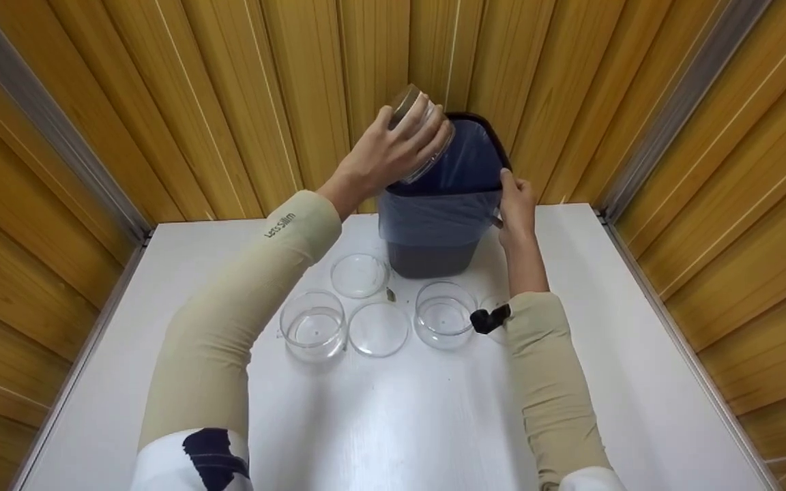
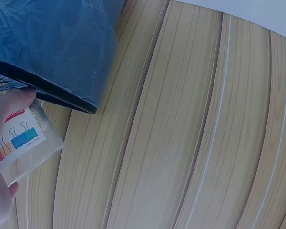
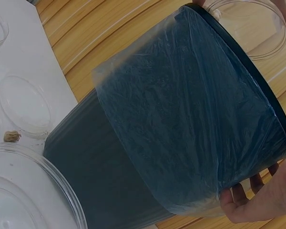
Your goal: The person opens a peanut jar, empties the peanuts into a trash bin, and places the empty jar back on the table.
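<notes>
My left hand (image 1: 400, 146) grips a clear plastic jar (image 2: 31, 164), tilted over the mouth of a dark trash bin (image 1: 434, 260). A label with pictures of binder clips (image 2: 23, 136) shows on the jar in the left wrist view. The jar's round rim (image 3: 276, 47) appears past the bin's edge in the right wrist view. With my right hand (image 1: 518, 204) I hold the bin at its right side, thumb at the rim and fingers against the blue plastic liner (image 3: 181, 109), which is folded down over the outside. The bin's bottom is hidden.
On the white table (image 1: 379, 423) in front of the bin stand two clear jars, one left (image 1: 312, 334) and one right (image 1: 445, 317). Clear round lids (image 1: 379, 329) lie near them, with a small brown scrap (image 3: 12, 136). Wood-patterned walls (image 1: 297, 88) enclose the table.
</notes>
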